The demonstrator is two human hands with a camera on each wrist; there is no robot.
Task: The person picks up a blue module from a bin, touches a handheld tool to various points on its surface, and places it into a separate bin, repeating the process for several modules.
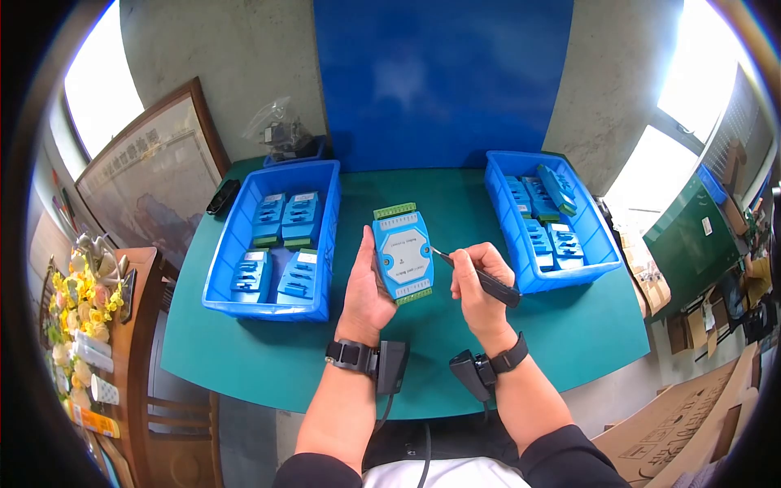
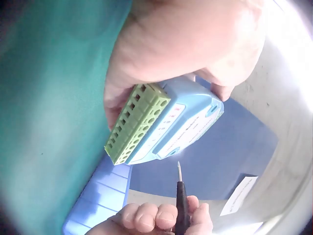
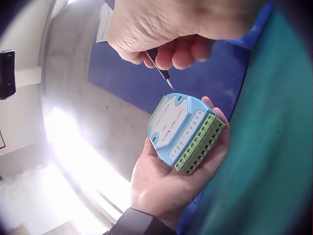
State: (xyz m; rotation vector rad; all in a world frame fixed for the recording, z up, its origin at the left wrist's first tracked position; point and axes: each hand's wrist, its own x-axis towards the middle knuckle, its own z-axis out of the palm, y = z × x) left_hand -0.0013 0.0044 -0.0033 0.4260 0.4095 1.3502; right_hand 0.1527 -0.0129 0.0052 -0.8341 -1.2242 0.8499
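My left hand holds a light blue electronic module above the table, its grey label facing up. Green terminal blocks run along two opposite ends of the module, and screw holes show at its sides. In my right hand is a small screwdriver with a black handle, pinched between thumb and fingers. Its thin metal tip points at the module's side, close to a screw hole, with a small gap showing in the left wrist view. The left fingers under the module are partly hidden.
Blue bins holding several similar modules stand on the green table, one at left and one at right. Behind the left bin sits a plastic bag of parts. A blue panel rises at the back.
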